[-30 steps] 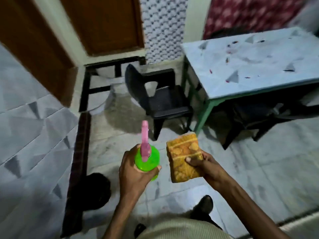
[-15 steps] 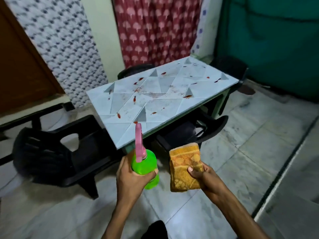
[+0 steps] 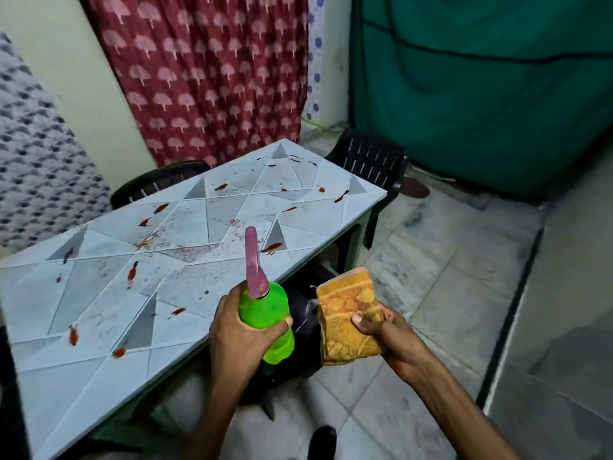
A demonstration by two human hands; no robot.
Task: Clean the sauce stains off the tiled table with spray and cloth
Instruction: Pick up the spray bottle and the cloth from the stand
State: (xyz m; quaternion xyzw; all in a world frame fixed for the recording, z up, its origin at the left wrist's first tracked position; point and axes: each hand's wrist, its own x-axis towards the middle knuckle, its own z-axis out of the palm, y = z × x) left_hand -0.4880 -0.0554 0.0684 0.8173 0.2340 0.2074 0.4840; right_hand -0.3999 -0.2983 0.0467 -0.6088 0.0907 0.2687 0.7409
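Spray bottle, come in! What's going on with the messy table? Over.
Left hand grips green spray bottle, right hand holds folded orange cloth. Tiled table not yet wiped, red sauce stains across it. Black chair tucked under near edge.

we see a tiled table (image 3: 212,224) with red sauce stains (image 3: 132,272) all over its top, from the near corner to the far corner, some by the edges.
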